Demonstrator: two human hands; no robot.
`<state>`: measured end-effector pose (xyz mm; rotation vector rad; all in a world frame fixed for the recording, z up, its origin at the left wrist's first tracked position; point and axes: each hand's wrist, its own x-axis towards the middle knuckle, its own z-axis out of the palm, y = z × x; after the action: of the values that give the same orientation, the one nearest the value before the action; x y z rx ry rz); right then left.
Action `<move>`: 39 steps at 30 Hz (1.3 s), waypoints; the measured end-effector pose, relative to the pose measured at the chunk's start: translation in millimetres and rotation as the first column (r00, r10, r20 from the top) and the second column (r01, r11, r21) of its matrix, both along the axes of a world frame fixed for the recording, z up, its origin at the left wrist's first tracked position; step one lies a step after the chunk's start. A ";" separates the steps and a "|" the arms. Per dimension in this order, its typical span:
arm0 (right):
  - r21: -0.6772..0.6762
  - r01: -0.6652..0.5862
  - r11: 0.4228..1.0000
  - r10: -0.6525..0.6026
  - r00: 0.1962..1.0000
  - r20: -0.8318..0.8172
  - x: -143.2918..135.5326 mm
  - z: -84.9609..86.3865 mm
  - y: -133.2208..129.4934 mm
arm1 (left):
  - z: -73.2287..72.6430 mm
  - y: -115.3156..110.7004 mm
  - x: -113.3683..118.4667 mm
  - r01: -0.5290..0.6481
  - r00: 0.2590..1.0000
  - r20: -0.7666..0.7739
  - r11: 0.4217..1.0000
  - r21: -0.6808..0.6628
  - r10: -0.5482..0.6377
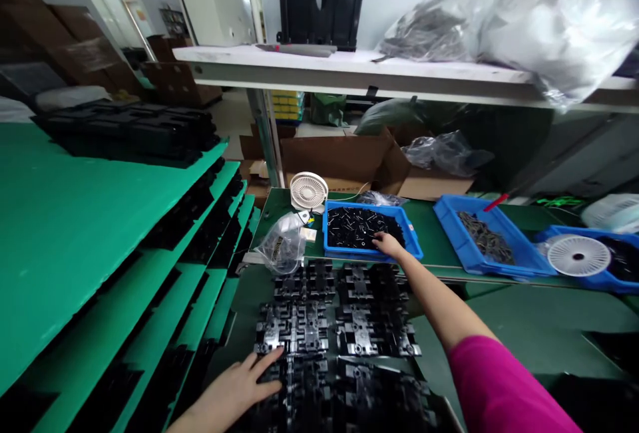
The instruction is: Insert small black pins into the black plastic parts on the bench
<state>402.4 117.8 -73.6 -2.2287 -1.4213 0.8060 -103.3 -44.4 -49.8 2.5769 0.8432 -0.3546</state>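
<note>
My left hand (242,383) lies with its fingers spread at the left edge of several black plastic moulded parts (309,326), which are set out in rows on the bench before me. Farther off, my right hand (389,245) reaches into a blue bin (414,247) of small black pieces (349,225). Its fingertips are drawn together low among the pieces at the bin's right side. Whatever they pinch is too small to make out.
Left of the bin are a small white fan (309,191) and a clear plastic bag (283,247). To the right stands another blue bin (464,247) of metal pieces, with a second fan (579,255) beyond. Green layered boards (114,213) bearing black parts rise at left. A shelf (349,74) crosses above.
</note>
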 end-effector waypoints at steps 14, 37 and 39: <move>-0.117 0.165 0.979 -0.180 0.974 -0.134 1.1 -38.6 59.2 | 6.5 -23.6 -28.4 -0.471 0.868 0.179 0.882 0.001 0.463; 0.404 -0.446 0.799 0.590 0.710 -0.383 -247.1 93.2 -145.9 | 57.2 -48.3 71.4 0.197 -0.099 -0.315 -0.292 -0.936 0.944; 0.417 -0.639 0.646 0.737 0.664 -0.124 -286.8 94.9 -189.0 | 56.4 -52.7 72.0 0.266 -0.081 -0.360 -0.328 -0.907 0.929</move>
<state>115.5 -71.2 21.3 -1.1945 -2.1034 0.9588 -31.3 -97.1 6.7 0.1196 0.8844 0.7271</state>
